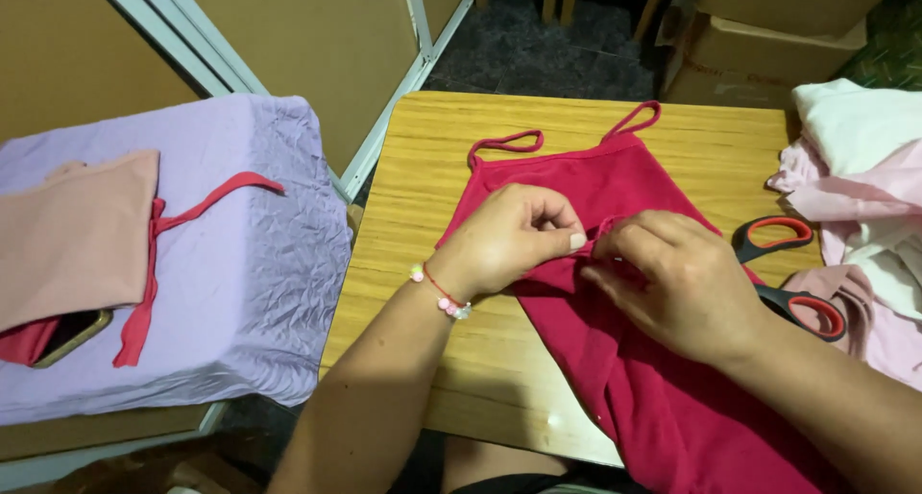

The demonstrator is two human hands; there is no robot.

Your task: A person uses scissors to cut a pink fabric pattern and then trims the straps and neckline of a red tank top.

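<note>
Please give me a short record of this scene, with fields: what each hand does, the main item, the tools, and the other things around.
Left hand: pinches a fold of the red camisole, bead bracelet on wrist
Right hand: grip on the same fold, beside the left
Garment: lies on the wooden table, straps away from the person
Tool: red-handled scissors, right of the hands, untouched
Right edge: pile of pink and white cloth
Left: lilac-covered surface with peach garment, red strap, phone
</note>
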